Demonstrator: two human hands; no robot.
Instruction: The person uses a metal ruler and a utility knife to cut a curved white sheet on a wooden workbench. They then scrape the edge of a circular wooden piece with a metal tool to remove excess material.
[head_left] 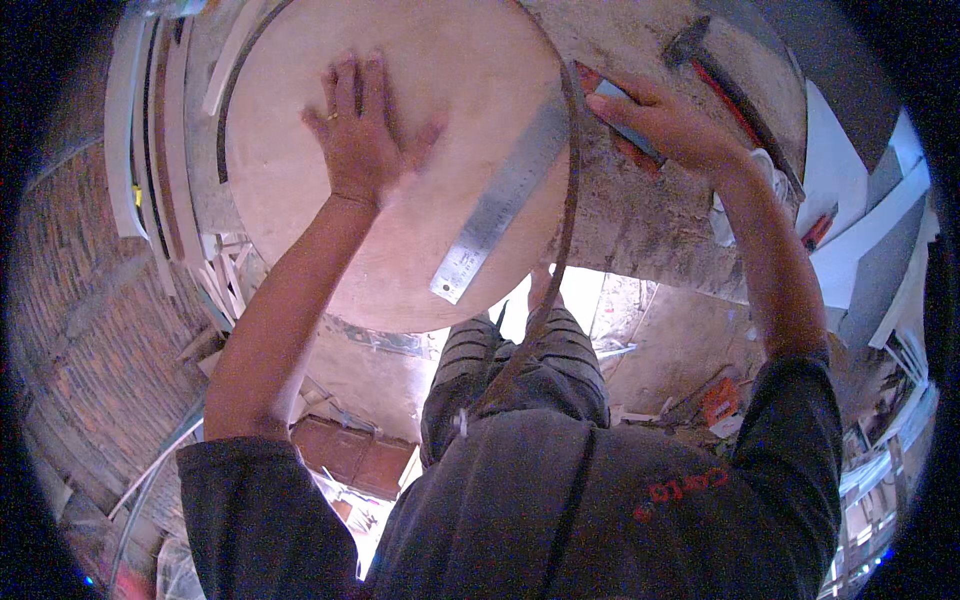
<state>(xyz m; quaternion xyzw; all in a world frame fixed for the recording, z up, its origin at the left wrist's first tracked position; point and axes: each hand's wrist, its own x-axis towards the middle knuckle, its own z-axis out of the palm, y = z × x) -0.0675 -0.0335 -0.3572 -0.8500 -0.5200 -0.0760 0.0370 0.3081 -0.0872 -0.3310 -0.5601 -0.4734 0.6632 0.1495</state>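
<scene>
A round pale wooden board (480, 110) lies in front of me. My left hand (362, 135) rests flat on it, fingers spread, holding nothing. A wide steel ruler (500, 205) lies slantwise on the board, right of that hand. Along the board's right edge runs a thin dark edging strip (572, 180); its loose end hangs down toward my lap. Just beyond this edge, my right hand (665, 120) is closed around a flat block (636, 150) with reddish-brown parts and a grey-blue side. The fingers partly hide the block, so its exact kind is unclear.
A hammer (735, 105) with a red and black handle lies on the worn bench top (625, 225), past my right hand. Near my right forearm are a crumpled white thing (722, 222) and a small red-and-black tool (820, 230). Long strips (150, 130) stand at left, beside a brick surface (90, 250).
</scene>
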